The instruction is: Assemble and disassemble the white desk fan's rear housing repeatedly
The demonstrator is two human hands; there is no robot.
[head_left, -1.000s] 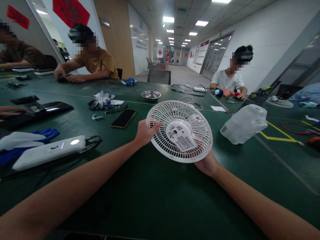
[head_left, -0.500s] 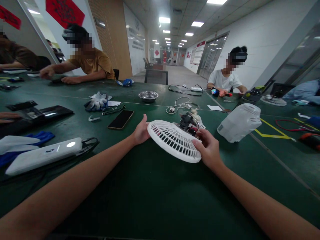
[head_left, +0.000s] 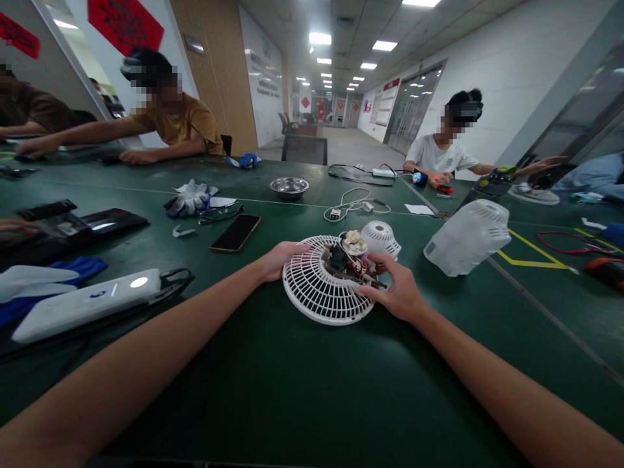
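Observation:
A round white fan grille [head_left: 316, 300] lies almost flat on the green table in front of me. On its middle sits the exposed fan motor [head_left: 341, 261], dark, with wires and a cream-coloured gear housing. My left hand [head_left: 281, 261] grips the grille's left rim, thumb on top and the other fingers largely hidden. On the right, the thumb and fingers of my right hand [head_left: 397, 290] are closed around the motor's side, over the grille's edge. Just behind, a vented white motor cover [head_left: 381, 238] rests on the table.
Right stands a translucent white housing [head_left: 465, 239]; left lie a phone [head_left: 236, 233], a white power bank-like device [head_left: 92, 304] and gloves [head_left: 190, 198]. Farther back are a metal bowl [head_left: 289, 188] and a white cable [head_left: 358, 205]. Several people sit around the table.
The grille has come down from a tilt to nearly flat, turning the motor towards me. My left thumb has folded onto the rim; my right hand has shifted left. The motor cover shows more.

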